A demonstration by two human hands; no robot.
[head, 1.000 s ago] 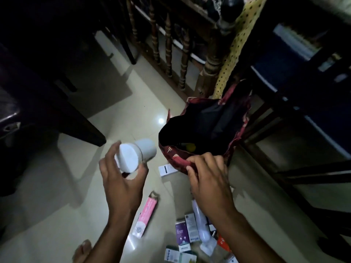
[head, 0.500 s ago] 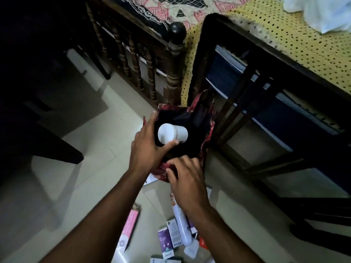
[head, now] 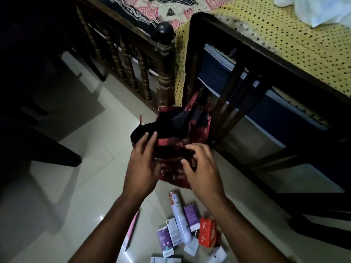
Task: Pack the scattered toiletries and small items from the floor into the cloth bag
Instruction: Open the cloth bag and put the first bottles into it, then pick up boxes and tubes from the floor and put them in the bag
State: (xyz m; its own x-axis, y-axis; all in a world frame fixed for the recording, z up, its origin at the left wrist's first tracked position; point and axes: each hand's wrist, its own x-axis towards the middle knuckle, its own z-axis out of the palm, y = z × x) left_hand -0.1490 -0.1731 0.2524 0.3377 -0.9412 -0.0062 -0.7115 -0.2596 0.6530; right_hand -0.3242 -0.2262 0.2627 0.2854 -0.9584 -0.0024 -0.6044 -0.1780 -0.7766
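The red patterned cloth bag (head: 171,172) with a dark lining stands open on the floor against a bed leg. My left hand (head: 141,168) lies with straight fingers over the bag's left front rim. My right hand (head: 203,171) has its fingers curled onto the bag's front cloth. No item is in either hand, and the bag's inside is too dark to see. Toiletries lie on the floor below my hands: a white spray can (head: 179,221), purple boxes (head: 190,217), a red box (head: 208,232), a white box (head: 171,232) and a pink tube (head: 133,229).
A wooden bed rail with turned posts (head: 165,59) runs behind the bag. A dark bed frame (head: 235,103) with a yellow dotted sheet (head: 284,35) sits to the right. Dark furniture (head: 38,145) stands on the left of the pale tiled floor (head: 76,186).
My left hand carried a white jar from the left to the bag's mouth. The jar is now out of sight and the hand is empty at the rim. The bag's front rim has folded down.
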